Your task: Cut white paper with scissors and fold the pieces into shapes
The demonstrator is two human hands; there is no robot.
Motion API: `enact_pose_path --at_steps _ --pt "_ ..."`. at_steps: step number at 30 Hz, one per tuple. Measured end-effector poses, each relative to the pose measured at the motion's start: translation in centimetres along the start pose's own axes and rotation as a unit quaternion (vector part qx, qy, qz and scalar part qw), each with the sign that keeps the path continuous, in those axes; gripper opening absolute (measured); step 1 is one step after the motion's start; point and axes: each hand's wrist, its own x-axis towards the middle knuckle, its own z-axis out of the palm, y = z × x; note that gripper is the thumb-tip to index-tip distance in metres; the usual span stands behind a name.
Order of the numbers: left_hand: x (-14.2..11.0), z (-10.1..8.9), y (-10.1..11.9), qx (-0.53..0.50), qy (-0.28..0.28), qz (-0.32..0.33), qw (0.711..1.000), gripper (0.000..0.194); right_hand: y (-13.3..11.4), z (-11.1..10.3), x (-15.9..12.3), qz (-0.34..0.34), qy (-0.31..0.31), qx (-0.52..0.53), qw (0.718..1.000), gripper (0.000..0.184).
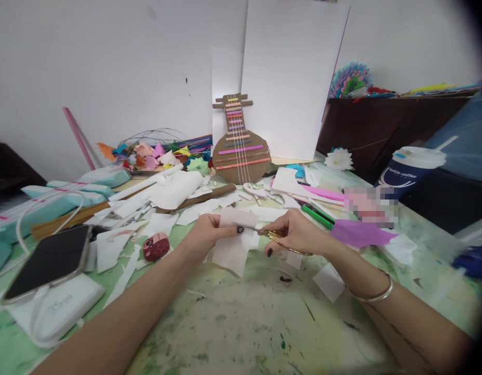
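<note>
My left hand (208,232) pinches a piece of white paper (233,251) between thumb and fingers, above the green stained table. Gold-handled scissors (275,237) are gripped in my right hand (299,232). Their blades point left and meet the paper's right edge near my left thumb; whether the blades are parted is too small to tell. Small white paper scraps lie under and beside my right hand, one square scrap (330,282) near the wrist. Behind both hands, a brown cardboard lute-shaped craft (241,156) with coloured strips and white strings leans upright.
White paper offcuts (176,190) spread across the table's middle. At left, a phone (49,260) rests on a white power bank (64,307) with a cable. A coffee cup (407,169) with straw stands at right, near purple paper (360,233) and a green-handled cutter (318,216).
</note>
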Motion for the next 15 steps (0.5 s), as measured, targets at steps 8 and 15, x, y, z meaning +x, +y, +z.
enact_pose_path --at_steps 8,15 --pt "0.0 0.1 0.13 -0.002 -0.005 0.002 1.0 0.026 0.02 -0.2 -0.09 -0.003 -0.012 -0.012 1.0 0.045" --pt "0.07 0.04 -0.04 0.007 -0.007 0.001 1.0 0.023 -0.39 -0.19 -0.15 -0.001 -0.01 -0.013 1.0 0.043"
